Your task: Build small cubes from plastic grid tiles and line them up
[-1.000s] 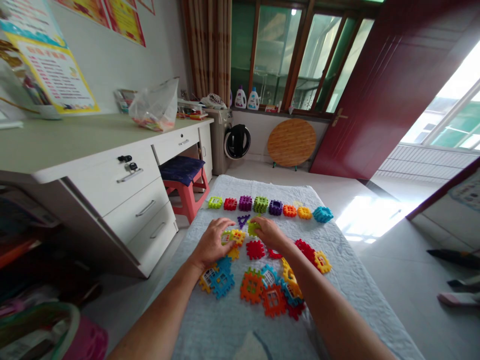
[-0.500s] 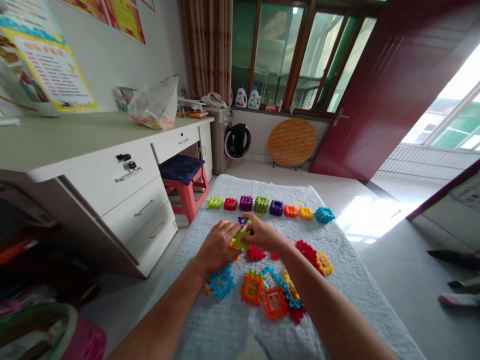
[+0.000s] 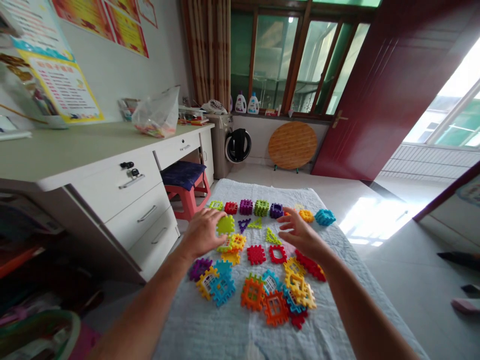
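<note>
My left hand (image 3: 203, 231) grips a lime-green square building tile (image 3: 226, 225) at its left edge, thumb below and fingers above. Just beneath it lie a green window tile (image 3: 225, 245) and an orange window tile (image 3: 238, 242), with a yellow tile (image 3: 231, 258) partly under them. My right hand (image 3: 301, 232) hovers over the cloth with fingers apart and nothing in them. To its left lies a lime triangle frame (image 3: 273, 236). Below are a red frame tile (image 3: 277, 254) and a solid red tile (image 3: 256, 254). Red tiles (image 3: 312, 265) are partly covered by my right wrist.
Along the far side runs a row of stacked tiles, among them a purple stack (image 3: 246, 207) and a blue stack (image 3: 325, 217). Orange (image 3: 275, 307), yellow (image 3: 296, 285) and blue tiles (image 3: 222, 287) overlap nearer me. A white desk (image 3: 123, 200) and stool (image 3: 185, 185) stand left.
My hands have moved apart. The left went left with the lime-green tile; the right let go of it, went right and opened. Triangle pieces and the red frame tile now show between them.
</note>
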Tool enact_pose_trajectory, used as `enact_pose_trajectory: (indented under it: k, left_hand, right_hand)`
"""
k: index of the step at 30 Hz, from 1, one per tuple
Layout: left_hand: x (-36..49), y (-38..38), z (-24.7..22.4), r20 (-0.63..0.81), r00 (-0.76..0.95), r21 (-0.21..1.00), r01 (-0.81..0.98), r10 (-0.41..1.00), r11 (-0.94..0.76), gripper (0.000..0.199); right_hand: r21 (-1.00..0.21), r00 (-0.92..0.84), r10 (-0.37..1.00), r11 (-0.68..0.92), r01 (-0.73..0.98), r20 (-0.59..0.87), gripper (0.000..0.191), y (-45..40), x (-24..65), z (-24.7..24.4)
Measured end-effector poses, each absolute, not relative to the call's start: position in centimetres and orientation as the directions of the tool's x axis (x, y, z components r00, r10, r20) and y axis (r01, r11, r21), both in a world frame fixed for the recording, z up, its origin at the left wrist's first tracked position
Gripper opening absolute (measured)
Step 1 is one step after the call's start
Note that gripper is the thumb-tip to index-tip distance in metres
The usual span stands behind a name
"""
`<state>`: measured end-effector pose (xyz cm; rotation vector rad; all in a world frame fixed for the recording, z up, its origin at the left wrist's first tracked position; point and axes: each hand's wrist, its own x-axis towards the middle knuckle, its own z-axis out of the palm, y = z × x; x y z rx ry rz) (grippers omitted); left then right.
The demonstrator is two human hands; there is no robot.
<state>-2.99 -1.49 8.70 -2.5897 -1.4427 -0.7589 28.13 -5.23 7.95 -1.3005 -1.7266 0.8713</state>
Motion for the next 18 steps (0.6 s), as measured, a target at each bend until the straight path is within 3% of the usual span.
enact_pose_trajectory:
  k: [3, 6, 9, 18]
  left_hand:
    - [-5.4, 3.4, 8.8, 0.359, 0.407, 0.115, 0.874, 0.840, -0.473, 0.048]
    - [-6.7, 8.3, 8.3, 0.161, 0.370, 0.122, 0.913, 0.915, -0.390, 0.052]
    - [-6.7, 11.6, 7.8, 0.088, 0.378, 0.126, 0.913, 0.921, -0.387, 0.055]
    - [-6.3, 16.1, 7.8, -0.099, 0.450, 0.162, 0.887, 0.888, -0.432, 0.060]
  right_hand:
    - [-0.864, 0.059, 0.976, 0.155, 0.479, 0.208, 0.062, -5.9, 33.9, 6.9]
    - [-0.876, 0.280, 0.934, 0.066, 0.478, 0.223, 0.059, -6.2, 38.2, 4.6]
    - [-0.897, 0.440, 0.868, 0.016, 0.441, 0.231, 0.056, -6.4, 40.3, 2.1]
    - [-0.873, 0.506, 0.828, -0.040, 0.485, 0.243, 0.053, -6.5, 40.9, 0.2]
